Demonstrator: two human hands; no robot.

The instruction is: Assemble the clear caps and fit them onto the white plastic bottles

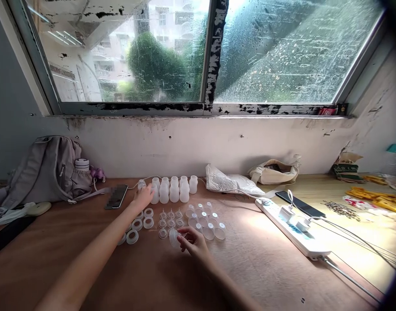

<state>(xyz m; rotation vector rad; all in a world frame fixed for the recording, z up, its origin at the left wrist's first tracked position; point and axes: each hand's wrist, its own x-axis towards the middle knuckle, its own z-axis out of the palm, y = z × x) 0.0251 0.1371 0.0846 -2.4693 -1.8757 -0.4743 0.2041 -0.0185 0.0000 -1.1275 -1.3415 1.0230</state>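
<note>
My left hand (pixel 143 198) reaches to the left end of a cluster of frosted white bottles (pixel 174 193); its fingers are closed at a whitish translucent bottle (pixel 141 185), mostly hidden by them. Nearer to me, my right hand (pixel 194 242) pinches a clear, round, ridged piece (pixel 174 238) between thumb and fingers. White rings (pixel 137 224) lie in rows beside my left forearm. Small clear nipple-shaped pieces (pixel 171 223) stand in the middle. Clear domed caps (pixel 208 232) are grouped just beyond and right of my right hand.
A phone (pixel 117 197) and a grey backpack (pixel 52 172) are at the left. White padded packets (pixel 230 181) and a cream pouch (pixel 275 171) lie against the wall. On the right, a power strip (pixel 291 229) with plugs and cables sits near another phone (pixel 299 204).
</note>
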